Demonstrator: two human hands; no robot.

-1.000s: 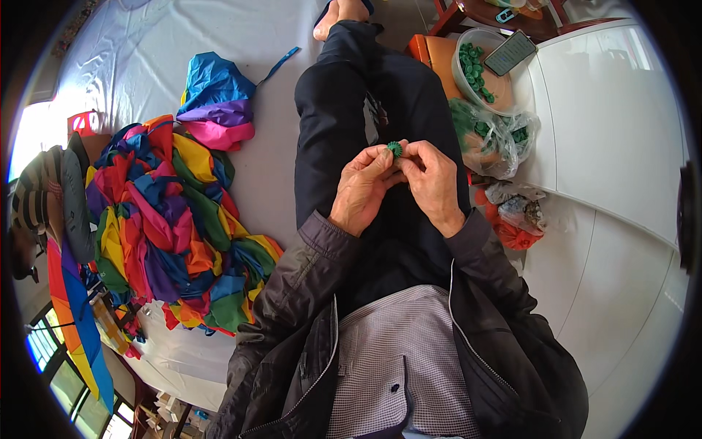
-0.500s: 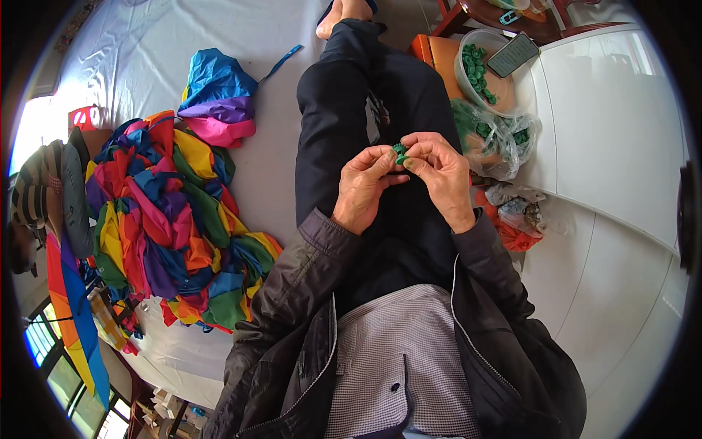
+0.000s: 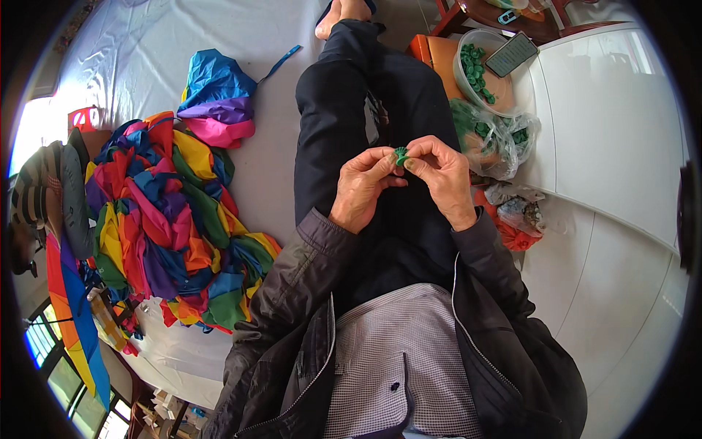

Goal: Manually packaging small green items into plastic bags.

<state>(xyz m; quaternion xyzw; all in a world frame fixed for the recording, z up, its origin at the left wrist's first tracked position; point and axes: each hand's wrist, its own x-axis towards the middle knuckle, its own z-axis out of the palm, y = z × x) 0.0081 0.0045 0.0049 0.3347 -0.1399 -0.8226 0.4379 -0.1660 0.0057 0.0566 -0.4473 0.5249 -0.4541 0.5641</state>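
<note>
A small green plastic piece [image 3: 401, 155] with a ridged edge is pinched between both my hands above my lap. My left hand [image 3: 364, 184] grips its left side with thumb and forefinger. From the other side, my right hand [image 3: 439, 178] holds it with thumb and fingertips. Its exact kind is too small to make out, and the fingers cover part of it. To the right of my legs, a clear round tub [image 3: 499, 102] holds several similar green pieces [image 3: 474, 67]. Beside the tub, a clear plastic bag [image 3: 504, 157] has more green pieces in it.
A phone [image 3: 511, 55] rests across the tub's rim. Left of my legs lies a heap of rainbow-coloured fabric [image 3: 168, 227], with a blue, purple and pink folded piece [image 3: 218, 91] beyond it. A white panelled surface [image 3: 607, 110] stands at right. Another person [image 3: 44, 190] is at the far left.
The green piece has turned between my fingers, its ridged edge now facing up. My right fingers have lowered and closed in slightly. The surroundings stay the same.
</note>
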